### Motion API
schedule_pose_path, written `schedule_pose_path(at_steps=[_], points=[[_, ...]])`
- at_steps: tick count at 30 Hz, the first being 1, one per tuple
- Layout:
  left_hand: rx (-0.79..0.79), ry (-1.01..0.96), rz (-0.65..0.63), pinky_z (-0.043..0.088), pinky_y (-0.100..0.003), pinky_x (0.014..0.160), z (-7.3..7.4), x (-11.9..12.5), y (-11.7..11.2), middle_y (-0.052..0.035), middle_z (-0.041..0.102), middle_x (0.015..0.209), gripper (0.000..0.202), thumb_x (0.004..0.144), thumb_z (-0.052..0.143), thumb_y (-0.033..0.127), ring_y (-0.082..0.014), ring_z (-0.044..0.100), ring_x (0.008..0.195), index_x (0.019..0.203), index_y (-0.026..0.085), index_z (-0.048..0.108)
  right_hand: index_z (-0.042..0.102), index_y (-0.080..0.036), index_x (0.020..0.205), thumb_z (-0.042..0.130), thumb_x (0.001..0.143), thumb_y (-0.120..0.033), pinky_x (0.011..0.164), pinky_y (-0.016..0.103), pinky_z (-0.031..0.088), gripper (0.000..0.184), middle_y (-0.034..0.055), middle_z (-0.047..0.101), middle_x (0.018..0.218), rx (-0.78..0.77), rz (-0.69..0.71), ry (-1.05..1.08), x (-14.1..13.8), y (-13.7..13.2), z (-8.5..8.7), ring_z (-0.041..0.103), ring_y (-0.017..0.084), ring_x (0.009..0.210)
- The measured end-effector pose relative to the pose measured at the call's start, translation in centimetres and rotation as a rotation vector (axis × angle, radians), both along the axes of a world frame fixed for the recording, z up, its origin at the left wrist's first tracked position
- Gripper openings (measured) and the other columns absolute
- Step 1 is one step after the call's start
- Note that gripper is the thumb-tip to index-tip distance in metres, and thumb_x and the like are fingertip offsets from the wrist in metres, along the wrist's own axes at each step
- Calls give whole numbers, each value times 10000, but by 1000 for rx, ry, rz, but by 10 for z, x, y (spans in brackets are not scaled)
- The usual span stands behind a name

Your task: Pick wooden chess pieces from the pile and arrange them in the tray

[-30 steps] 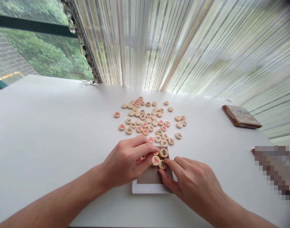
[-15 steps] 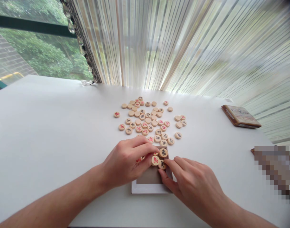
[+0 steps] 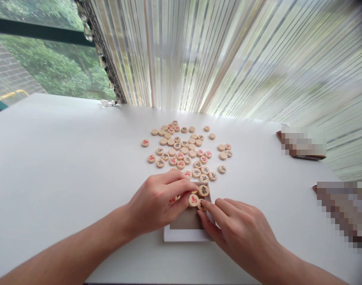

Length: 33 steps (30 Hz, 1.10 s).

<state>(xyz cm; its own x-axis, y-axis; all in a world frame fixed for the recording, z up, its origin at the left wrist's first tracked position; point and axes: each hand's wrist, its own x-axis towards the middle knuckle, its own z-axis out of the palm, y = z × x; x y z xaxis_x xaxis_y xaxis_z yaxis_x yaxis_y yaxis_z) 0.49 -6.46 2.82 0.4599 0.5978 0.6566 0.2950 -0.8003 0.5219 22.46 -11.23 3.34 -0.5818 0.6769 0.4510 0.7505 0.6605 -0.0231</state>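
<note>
An open shallow box [image 3: 189, 235] with a white rim and grey-brown floor lies in front of me. My left hand [image 3: 158, 198] reaches over its far left part, thumb and forefinger closed at a red-marked xiangqi piece [image 3: 194, 200]. Other red-marked pieces are partly hidden by its fingers. My right hand [image 3: 238, 221] comes over the box's right wall. Its thumb and forefinger pinch a black-marked xiangqi piece [image 3: 201, 205], the fingertip covering part of the character. A larger black-marked piece [image 3: 203, 190] sits in the far right corner.
Many loose xiangqi pieces [image 3: 181, 155] are scattered beyond the box, some face up and some blank side up. Two partly blurred boxes or books [image 3: 301, 155] lie along the right side of the white table [image 3: 65, 158]. A string curtain [image 3: 183, 51] hangs behind.
My right forefinger has shifted slightly left, over the face of the black-marked piece. My left hand and the scattered pieces have hardly moved.
</note>
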Motion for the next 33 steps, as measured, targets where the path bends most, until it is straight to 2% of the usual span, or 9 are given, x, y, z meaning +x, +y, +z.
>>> schedule_pose_path(at_steps=[23,33], points=[[4,9,9,611,-261,726,-1,0,0,-74,752,880,150,963,612,50,-165,728,797,994,134,733,679,-190,727,434,1138,-241,581,357,304,481,-1,557,591,27,12,-21,1,-2,0,489,178,520],[-9,3,36,605,-261,741,2,-3,3,-66,758,903,167,954,623,40,-155,724,807,1014,147,738,735,-138,982,567,1078,-189,591,310,366,200,-22,593,648,-32,74,100,1,-5,-1,508,146,536]])
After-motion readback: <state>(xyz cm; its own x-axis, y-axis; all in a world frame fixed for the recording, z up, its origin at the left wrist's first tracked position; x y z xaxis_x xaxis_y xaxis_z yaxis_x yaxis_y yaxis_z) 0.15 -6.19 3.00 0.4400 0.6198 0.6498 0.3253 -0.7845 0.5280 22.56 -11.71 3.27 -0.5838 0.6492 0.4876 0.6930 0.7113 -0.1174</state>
